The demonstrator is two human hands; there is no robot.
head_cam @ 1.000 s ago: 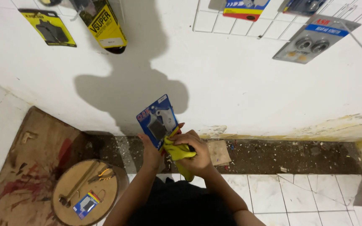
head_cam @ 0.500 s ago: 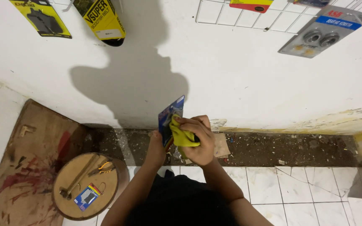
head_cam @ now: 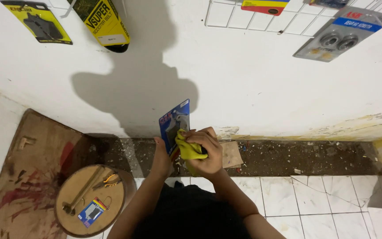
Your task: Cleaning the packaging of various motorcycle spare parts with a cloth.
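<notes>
Blue blister card (head_cam: pixel 175 124) with a grey part under its plastic is held upright in front of the white wall (head_cam: pixel 253 88), just above the dirt strip at the wall's foot; left hand (head_cam: pixel 162 155) grips its lower edge, fingers mostly hidden behind the card. Right hand (head_cam: pixel 204 152) is curled tight around a bunched yellow cloth (head_cam: pixel 186 150), pressed against the card's face. Left of the card and lower sits a round wooden stool (head_cam: pixel 89 199) bearing pliers and a small packet.
</notes>
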